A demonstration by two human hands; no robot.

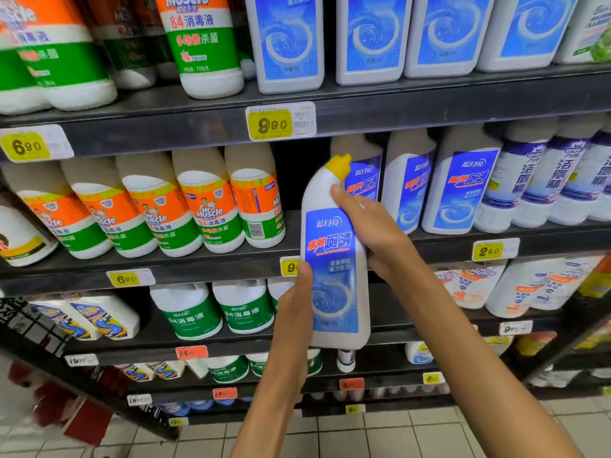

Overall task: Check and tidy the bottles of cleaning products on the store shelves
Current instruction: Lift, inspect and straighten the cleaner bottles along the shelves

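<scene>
I hold a white toilet-cleaner bottle (334, 252) with a blue label and a yellow angled cap upright in front of the shelves. My left hand (296, 309) grips its lower left side, thumb on the label. My right hand (370, 226) grips its upper right side near the neck. Behind it, a dark gap (302, 173) opens in the middle shelf row, just left of three matching blue-label bottles (461, 190). Orange-and-green disinfectant bottles (208, 206) stand left of the gap.
Larger blue-label bottles (287, 41) fill the top shelf (429, 97). White and purple bottles (529, 183) stand at the right. Green-label bottles (244, 309) sit on the lower shelf. Yellow price tags (271, 125) line the shelf edges. Tiled floor (363, 434) lies below.
</scene>
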